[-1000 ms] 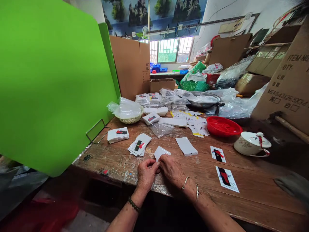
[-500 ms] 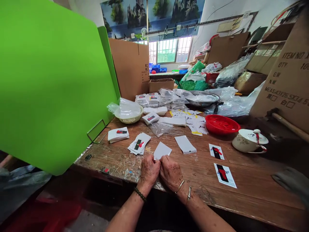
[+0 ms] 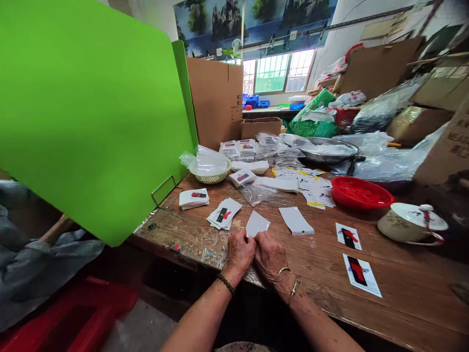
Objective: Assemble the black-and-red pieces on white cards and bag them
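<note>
Pinching the white card (image 3: 257,224) near the desk's front edge (image 3: 200,258), left hand (image 3: 241,252) and right hand (image 3: 271,254) are likely working its near end. Next is probably needing care.

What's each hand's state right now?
Left hand: closed, pinching the white card at its near edge.
Right hand: closed beside it, on the same white card; exact grip hidden.

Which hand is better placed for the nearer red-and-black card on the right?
Probably the right hand: it lies closer to that card, while the left hand would have to reach across it. Both are at the white sheet's near edge.
</note>
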`<state>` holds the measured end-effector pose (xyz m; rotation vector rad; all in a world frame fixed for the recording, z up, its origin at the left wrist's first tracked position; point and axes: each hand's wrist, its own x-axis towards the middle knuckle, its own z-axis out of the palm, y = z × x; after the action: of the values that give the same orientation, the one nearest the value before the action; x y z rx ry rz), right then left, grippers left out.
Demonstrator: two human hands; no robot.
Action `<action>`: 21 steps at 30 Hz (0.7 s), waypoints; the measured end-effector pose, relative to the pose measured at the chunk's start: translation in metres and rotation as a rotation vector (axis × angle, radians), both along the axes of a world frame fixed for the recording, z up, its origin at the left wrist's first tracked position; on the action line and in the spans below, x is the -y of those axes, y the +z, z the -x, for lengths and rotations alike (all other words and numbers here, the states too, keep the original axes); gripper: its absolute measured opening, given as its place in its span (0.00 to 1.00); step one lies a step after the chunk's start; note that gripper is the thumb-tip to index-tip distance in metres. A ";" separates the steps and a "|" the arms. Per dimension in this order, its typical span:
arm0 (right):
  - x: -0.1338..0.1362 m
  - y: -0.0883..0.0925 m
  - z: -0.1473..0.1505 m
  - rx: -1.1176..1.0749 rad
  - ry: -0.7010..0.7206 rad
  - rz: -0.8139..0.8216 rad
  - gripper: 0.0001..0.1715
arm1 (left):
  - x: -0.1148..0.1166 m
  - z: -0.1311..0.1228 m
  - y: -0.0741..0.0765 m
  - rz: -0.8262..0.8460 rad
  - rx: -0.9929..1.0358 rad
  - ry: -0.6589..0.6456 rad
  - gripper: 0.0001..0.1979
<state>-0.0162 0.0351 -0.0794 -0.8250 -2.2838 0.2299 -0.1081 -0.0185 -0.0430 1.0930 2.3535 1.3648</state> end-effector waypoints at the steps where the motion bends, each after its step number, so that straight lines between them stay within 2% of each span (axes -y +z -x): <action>1: 0.001 -0.001 -0.001 -0.001 -0.012 -0.011 0.12 | 0.000 -0.002 0.000 0.028 -0.033 0.013 0.11; 4: 0.004 0.000 -0.005 -0.018 -0.055 -0.068 0.14 | 0.000 -0.008 0.000 0.111 -0.118 0.022 0.09; 7: 0.005 0.004 -0.009 -0.065 -0.106 -0.098 0.14 | 0.002 -0.012 0.002 0.123 -0.141 0.017 0.08; 11: 0.003 0.015 -0.010 -0.087 -0.073 -0.083 0.10 | 0.008 -0.017 0.006 0.036 -0.117 -0.023 0.13; 14: -0.001 0.022 -0.008 -0.131 -0.041 -0.041 0.16 | 0.013 -0.020 0.007 -0.057 -0.091 -0.043 0.13; 16: -0.005 0.025 -0.007 -0.229 -0.054 -0.005 0.15 | 0.016 -0.022 0.007 -0.095 -0.038 -0.010 0.13; 18: -0.008 0.026 -0.008 -0.365 -0.058 0.048 0.13 | 0.018 -0.023 0.009 -0.128 0.105 -0.005 0.14; 21: -0.009 0.028 -0.010 -0.518 0.010 0.120 0.13 | 0.021 -0.023 0.017 -0.253 0.625 -0.170 0.06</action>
<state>-0.0058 0.0437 -0.0517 -0.7130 -1.8000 0.5251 -0.0850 -0.0392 -0.0265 0.7469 1.6439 1.6674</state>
